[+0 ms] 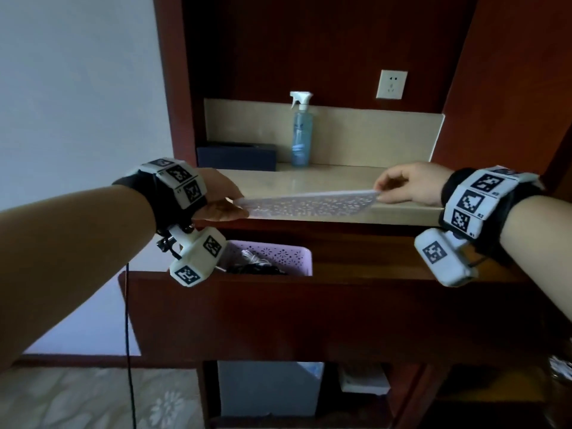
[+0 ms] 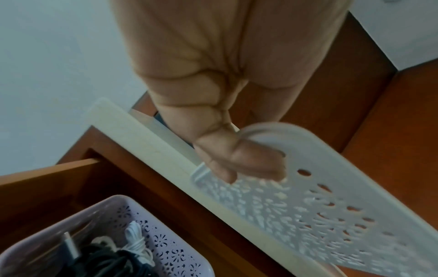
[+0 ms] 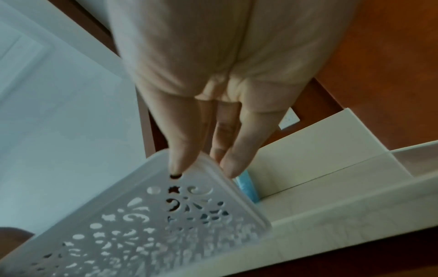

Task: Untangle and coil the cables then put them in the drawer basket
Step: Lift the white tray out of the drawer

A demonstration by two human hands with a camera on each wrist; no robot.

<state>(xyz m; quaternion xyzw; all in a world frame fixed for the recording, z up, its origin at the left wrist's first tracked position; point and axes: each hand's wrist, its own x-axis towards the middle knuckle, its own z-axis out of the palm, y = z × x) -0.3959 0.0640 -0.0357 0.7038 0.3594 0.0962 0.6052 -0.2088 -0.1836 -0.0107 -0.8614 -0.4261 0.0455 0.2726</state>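
A pale perforated basket lid (image 1: 309, 204) is held level just above the counter's front edge. My left hand (image 1: 229, 201) pinches its left end, and my right hand (image 1: 387, 193) pinches its right end. The left wrist view shows curled fingers (image 2: 249, 165) gripping the lid (image 2: 320, 215). In the right wrist view my thumb and fingertips (image 3: 182, 161) clamp the lid's corner (image 3: 189, 196). Below, a lilac basket (image 1: 294, 258) sits in the open drawer (image 1: 309, 308). It holds coiled black cables (image 2: 113, 260) and a bundled white cable (image 2: 136, 241).
A blue spray bottle (image 1: 301, 131) and a dark box (image 1: 236, 154) stand at the back of the beige counter (image 1: 325, 181). A wall socket (image 1: 391, 84) sits above. A black cord (image 1: 128, 335) hangs at the left. A bin (image 1: 269, 388) stands under the drawer.
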